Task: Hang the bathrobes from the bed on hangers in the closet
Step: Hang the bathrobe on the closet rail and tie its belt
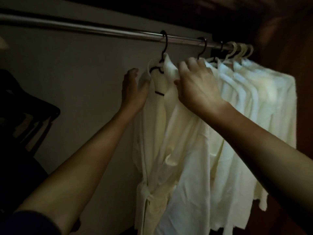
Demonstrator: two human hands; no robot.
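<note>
Head camera: the pale cream cloth bathrobe (169,133) hangs straight down from a thin black hanger (164,53) on the silver metal closet rod (101,30). The right hand (196,85) pinches its collar just beside the hook; the left hand (131,89), fingers straight, presses the other shoulder, robe between them.

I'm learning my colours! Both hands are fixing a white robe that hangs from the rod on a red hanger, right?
Not quite: the hanger is black, not red. The head view shows its dark hook over the rod. The rest holds: the left hand and right hand are on a white robe hanging there.
</note>
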